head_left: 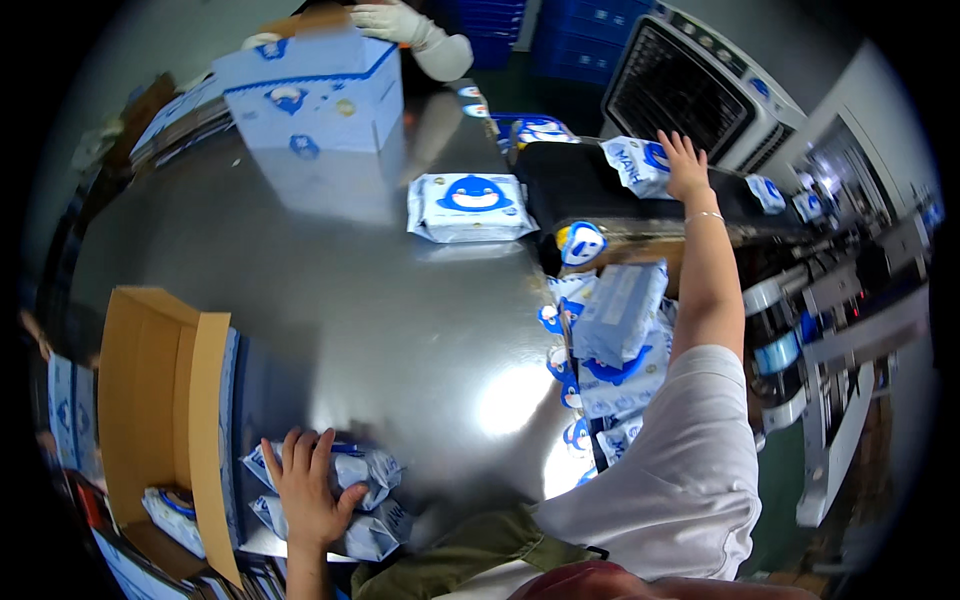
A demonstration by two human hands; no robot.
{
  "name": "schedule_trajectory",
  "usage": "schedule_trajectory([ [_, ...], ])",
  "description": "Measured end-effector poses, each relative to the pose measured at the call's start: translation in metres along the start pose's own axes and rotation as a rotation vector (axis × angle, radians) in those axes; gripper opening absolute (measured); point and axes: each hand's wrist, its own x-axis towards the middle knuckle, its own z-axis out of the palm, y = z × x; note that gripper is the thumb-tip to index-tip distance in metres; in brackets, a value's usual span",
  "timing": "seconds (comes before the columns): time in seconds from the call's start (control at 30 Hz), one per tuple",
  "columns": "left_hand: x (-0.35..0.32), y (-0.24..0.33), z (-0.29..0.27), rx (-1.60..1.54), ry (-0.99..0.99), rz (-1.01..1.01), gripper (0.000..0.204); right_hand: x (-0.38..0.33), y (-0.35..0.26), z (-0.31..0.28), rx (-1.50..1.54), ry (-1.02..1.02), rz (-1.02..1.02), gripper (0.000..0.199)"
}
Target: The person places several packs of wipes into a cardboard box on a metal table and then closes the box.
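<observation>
At the lower left, my left hand (312, 490) lies with spread fingers on two stacked packs of wet wipes (372, 476), white and blue in soft wrapping. My right hand (686, 170) is stretched out at the upper right, its fingers apart against a pack of wipes (630, 165) on the black conveyor belt (565, 190). Another wipes pack (470, 210), with a whale print, lies flat on the metal table (400, 330). Left of my left hand an open cardboard carton (150, 375) lies on its side with a wipes pack (174, 520) inside.
Several wipes packs (620, 315) are heaped below the belt, beside the table's right edge. More packs (766, 193) lie farther along the belt. A light-blue carton (320, 105) stands at the far left, with a co-worker's gloved hand (400, 22) behind it. A white machine (690, 85) stands beyond the belt.
</observation>
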Motion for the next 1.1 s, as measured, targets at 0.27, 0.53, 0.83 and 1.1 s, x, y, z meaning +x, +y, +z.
schedule_trajectory([
  [0.27,0.001,-0.001,-0.005,0.001,0.037,-0.003,0.081,0.011,-0.159,-0.090,0.371,0.113,-0.311,0.089],
  [0.53,0.001,-0.005,-0.003,-0.021,0.071,0.068,0.070,-0.016,-0.303,-0.126,0.701,-0.236,-0.500,0.080],
  [0.83,-0.033,-0.002,-0.001,-0.131,-0.070,0.248,0.070,-0.301,-0.332,-0.213,0.717,0.041,-0.682,0.107],
  [1.1,-0.167,-0.026,0.008,-0.621,0.413,-0.648,0.065,-0.187,-0.332,-0.164,1.139,-0.867,-0.457,0.104],
])
